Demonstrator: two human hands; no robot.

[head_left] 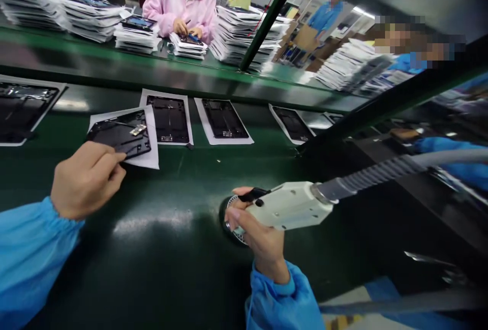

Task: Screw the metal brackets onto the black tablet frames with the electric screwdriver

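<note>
Pinch on the left, full grip on the right

My left hand (87,180) has its fingers (112,167) drawn narrow on the near edge of a black tablet rear housing (118,134). That housing lies on a white paper sheet (151,154). An edge pinch looks chosen to steady the piece while leaving its inner face open. A small metallic circuit strip (138,129) rests on the housing.

My right hand (259,223) has its fingers (236,218) closed around a cream hand tool (290,205), with a black trigger (253,194) at the top of the grip. A grey corrugated hose (366,177) leaves the tool's rear and runs off right, so holding near the front probably gives better control against its drag. A round mesh grille (231,213) shows behind those fingers, low by the green counter (171,269). I cannot tell whether it belongs to the tool.

Farther out, more black housings (168,119) sit in a row, each on its own sheet, probably to keep them separated and off the counter. Beyond them, a co-worker in a pink smock (163,4) works between tall stacks of sheeted panels (91,20).
</note>
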